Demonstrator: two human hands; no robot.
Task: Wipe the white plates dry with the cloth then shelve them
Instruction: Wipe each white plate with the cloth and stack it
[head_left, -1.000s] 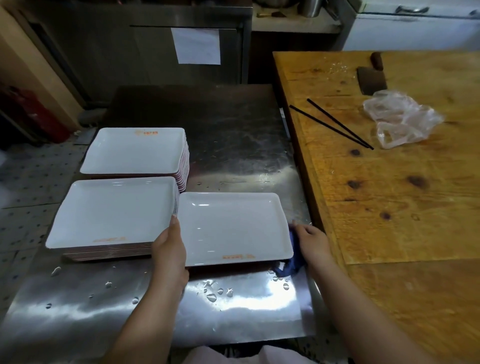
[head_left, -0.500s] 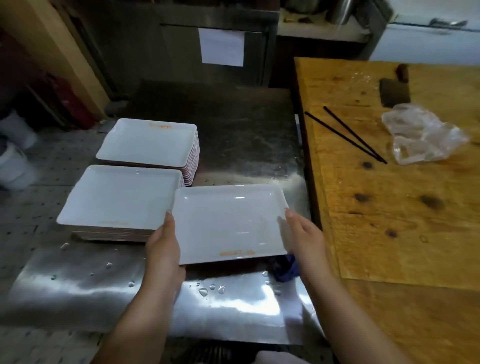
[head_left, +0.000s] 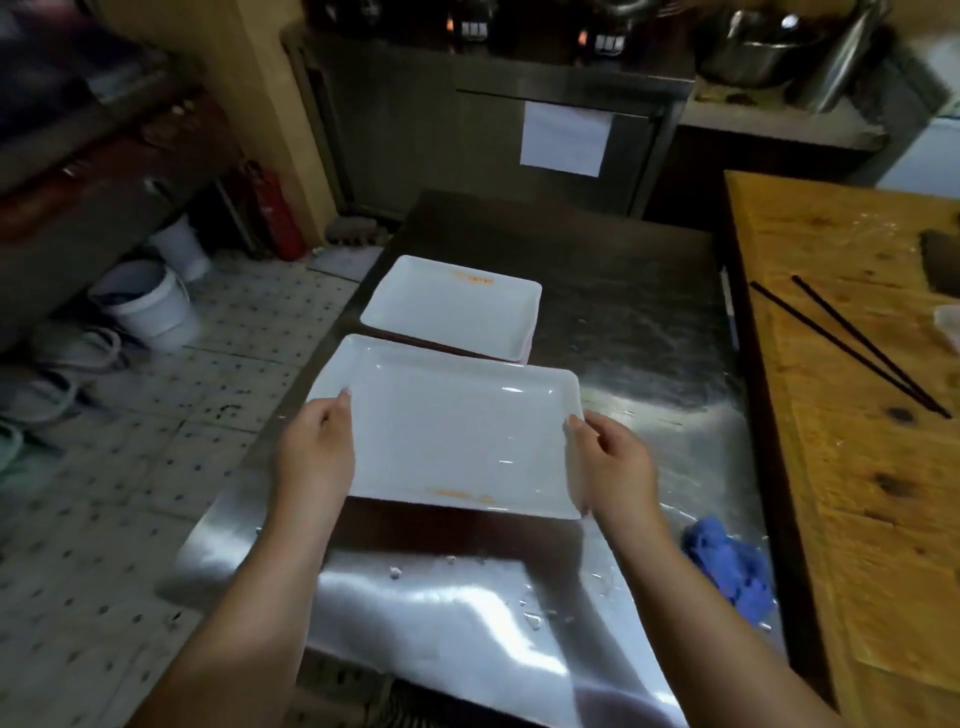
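Lifted since before, plate (head_left: 457, 436) now hangs pinched between both hands' fingers (head_left: 340, 410); cloth (head_left: 727, 566) lies dropped right of them

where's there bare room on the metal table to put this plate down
Bare steel lies right of the far plate stack, up to the wooden counter, and at the near edge of the metal table, though wet with drops. The near right corner holds the blue cloth. The left side is crowded with plates.
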